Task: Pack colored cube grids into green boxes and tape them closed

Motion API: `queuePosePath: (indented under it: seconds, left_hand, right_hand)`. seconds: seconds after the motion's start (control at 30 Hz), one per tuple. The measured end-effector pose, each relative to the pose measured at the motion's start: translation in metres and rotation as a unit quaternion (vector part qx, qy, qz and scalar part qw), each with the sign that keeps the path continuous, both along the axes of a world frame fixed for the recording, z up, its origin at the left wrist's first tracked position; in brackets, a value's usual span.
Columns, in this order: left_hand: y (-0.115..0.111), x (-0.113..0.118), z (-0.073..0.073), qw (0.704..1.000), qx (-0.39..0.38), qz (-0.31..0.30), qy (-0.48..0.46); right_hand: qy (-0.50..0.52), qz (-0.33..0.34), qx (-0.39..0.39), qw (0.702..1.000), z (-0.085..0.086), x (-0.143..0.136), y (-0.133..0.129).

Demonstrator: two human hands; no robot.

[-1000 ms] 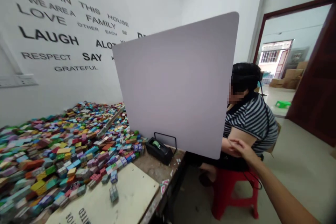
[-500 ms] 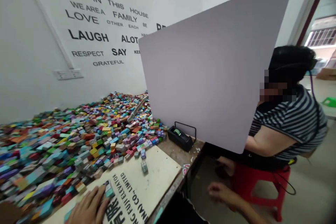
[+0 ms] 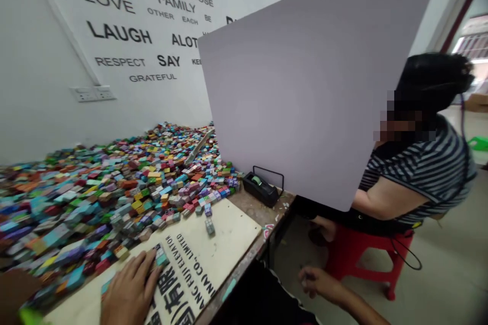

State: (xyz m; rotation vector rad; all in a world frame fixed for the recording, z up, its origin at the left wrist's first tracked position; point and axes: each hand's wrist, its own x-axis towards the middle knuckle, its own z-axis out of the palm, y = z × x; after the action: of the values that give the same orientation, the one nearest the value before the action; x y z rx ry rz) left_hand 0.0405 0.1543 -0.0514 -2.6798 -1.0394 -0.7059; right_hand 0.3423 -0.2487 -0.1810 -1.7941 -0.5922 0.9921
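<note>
Head view: the left hand [image 3: 131, 289] lies palm down, fingers stretched forward and close together, and whether it grips anything is hidden. At its fingertips sits one teal patterned block [image 3: 160, 255], partly covered, its visible length slanting from far left to near right. One teal edge shows by the hand's left side.

Under the hand is one plywood board [image 3: 232, 228] printed with black lettering. Beyond and right of the fingers, one grey-green block [image 3: 209, 227] lies alone on it, long axis pointing mostly away from the hand, far end tipped slightly left. Left of and beyond the hand spreads a heap of colourful blocks [image 3: 95, 203], too many to count.

Well to the right, past the table edge, the right hand [image 3: 314, 282] is loosely curled; I cannot tell whether it holds something. Farther from both hands are one black tape dispenser [image 3: 260, 188], one pale upright panel [image 3: 305, 91], one seated co-worker [image 3: 423, 167] and one red stool [image 3: 366, 259].
</note>
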Motion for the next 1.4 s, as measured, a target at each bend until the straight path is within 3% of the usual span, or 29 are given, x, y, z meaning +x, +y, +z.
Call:
queuePosePath:
  seconds: [0.17, 0.33, 0.5, 0.6, 0.8, 0.93, 1.03, 1.2, 1.4]
  left_hand:
    - [-0.015, -0.002, 0.007, 0.999, -0.006, 0.000, 0.036]
    - [-0.040, -0.004, 0.021, 0.996, -0.079, 0.018, 0.028]
    - [-0.051, -0.006, 0.024, 0.992, -0.117, 0.033, 0.022]
    - [-0.052, -0.008, 0.024, 0.990, -0.136, 0.029, 0.025]
    - [-0.046, -0.032, 0.034, 0.985, -0.174, -0.005, 0.005]
    - [-0.037, -0.060, 0.040, 0.968, -0.237, 0.056, -0.062]
    - [-0.032, -0.073, 0.040, 0.943, -0.305, 0.077, -0.105]
    - [-0.030, -0.073, 0.040, 0.926, -0.348, 0.044, -0.139]
    - [-0.023, -0.073, 0.044, 0.929, -0.352, 0.025, -0.113]
  right_hand:
    - [-0.056, 0.088, 0.008, 0.995, 0.030, 0.000, 0.008]
    - [-0.064, 0.238, -0.033, 0.969, 0.093, -0.021, 0.026]
    - [-0.095, 0.340, -0.004, 0.936, 0.165, -0.037, 0.082]
    - [-0.131, 0.362, 0.029, 0.923, 0.187, -0.043, 0.130]
    - [-0.162, 0.416, 0.092, 0.890, 0.195, -0.060, 0.225]
    - [-0.213, 0.397, 0.114, 0.885, 0.191, -0.079, 0.284]
    - [-0.234, 0.423, 0.102, 0.870, 0.183, -0.094, 0.320]
    - [-0.269, 0.509, 0.092, 0.813, 0.174, -0.112, 0.351]
    - [-0.304, 0.549, 0.075, 0.775, 0.176, -0.112, 0.357]
